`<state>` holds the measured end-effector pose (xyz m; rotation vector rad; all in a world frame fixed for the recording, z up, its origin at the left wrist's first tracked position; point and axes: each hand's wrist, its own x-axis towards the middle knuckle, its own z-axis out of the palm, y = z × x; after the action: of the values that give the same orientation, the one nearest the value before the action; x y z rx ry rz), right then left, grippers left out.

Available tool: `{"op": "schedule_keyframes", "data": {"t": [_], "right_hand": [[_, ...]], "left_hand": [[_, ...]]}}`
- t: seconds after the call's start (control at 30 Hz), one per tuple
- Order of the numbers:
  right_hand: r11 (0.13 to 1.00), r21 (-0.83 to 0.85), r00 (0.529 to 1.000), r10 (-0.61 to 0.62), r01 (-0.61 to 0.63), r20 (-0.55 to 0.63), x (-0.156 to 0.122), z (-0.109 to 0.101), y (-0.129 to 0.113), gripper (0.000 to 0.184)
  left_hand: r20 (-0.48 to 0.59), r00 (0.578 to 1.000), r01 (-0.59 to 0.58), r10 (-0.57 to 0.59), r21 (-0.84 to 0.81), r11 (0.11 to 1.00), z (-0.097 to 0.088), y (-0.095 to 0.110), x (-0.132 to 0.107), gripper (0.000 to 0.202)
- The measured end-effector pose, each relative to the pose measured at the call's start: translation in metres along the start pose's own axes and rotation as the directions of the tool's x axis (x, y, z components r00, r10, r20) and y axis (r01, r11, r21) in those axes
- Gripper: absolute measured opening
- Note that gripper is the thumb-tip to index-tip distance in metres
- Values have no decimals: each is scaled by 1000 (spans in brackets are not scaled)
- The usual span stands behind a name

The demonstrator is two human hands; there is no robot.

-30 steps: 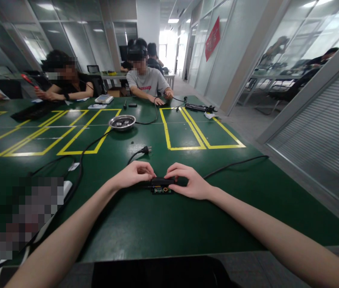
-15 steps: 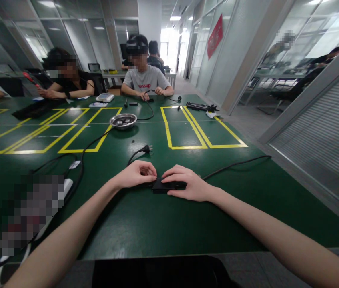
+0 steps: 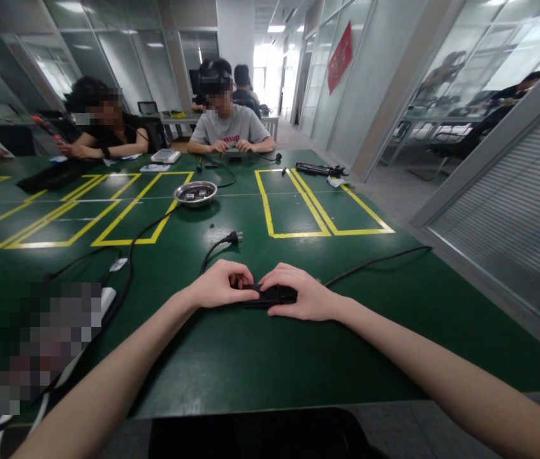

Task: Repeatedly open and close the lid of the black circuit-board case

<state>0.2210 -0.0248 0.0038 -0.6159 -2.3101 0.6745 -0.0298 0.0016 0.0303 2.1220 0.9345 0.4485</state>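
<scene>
A flat black power adapter [image 3: 277, 296] lies on the green table in front of me, partly covered by my fingers. My right hand [image 3: 301, 294] is closed around its right part, thumb at the near side and fingers over the top. At its left end my left hand [image 3: 224, 284] pinches, thumb along the near top edge and fingers curled behind; what lies under those fingers is hidden. A black power plug [image 3: 234, 238] rests just beyond my left hand, its cord running back behind that hand. From behind my right hand a black cable [image 3: 377, 261] stretches right.
A metal bowl [image 3: 196, 193] with small metal parts stands further off. Yellow tape rectangles [image 3: 298, 234] mark the table [image 3: 270, 363]. A blurred-out object with a white edge [image 3: 107, 296] and cables lie left. A folded black tripod [image 3: 320, 169] is at the far right. Co-workers [image 3: 229, 127] sit opposite.
My left hand has shifted slightly right, its thumb now further over the adapter's left end. My right hand has barely moved. Across the table, the co-worker's hands have changed position.
</scene>
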Motion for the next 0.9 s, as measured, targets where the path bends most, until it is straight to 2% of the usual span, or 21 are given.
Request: {"op": "schedule_keyframes", "data": {"t": [0.13, 0.3, 0.57, 0.73, 0.9], "right_hand": [[993, -43, 993, 114, -113, 7, -1, -1, 2, 23], [982, -40, 981, 186, -185, 49, 1, -4, 0, 22], [962, -177, 973, 222, -208, 65, 2, -9, -6, 25], [966, -168, 980, 194, -199, -49, 1, -4, -4, 31], [938, -269, 976, 213, -217, -46, 2, -4, -1, 35]], "left_hand": [[2, 999, -46, 46, 37, 998, 0, 0, 0, 35], [-3, 993, -117, 119, 163, 980, 1, -1, 1, 33], [-2, 978, -179, 206, 493, 851, 9, 6, 1, 28], [-18, 985, -132, 174, 581, 803, 16, 7, 2, 37], [-45, 988, -94, 145, 568, 817, 16, 0, 3, 40]]}}
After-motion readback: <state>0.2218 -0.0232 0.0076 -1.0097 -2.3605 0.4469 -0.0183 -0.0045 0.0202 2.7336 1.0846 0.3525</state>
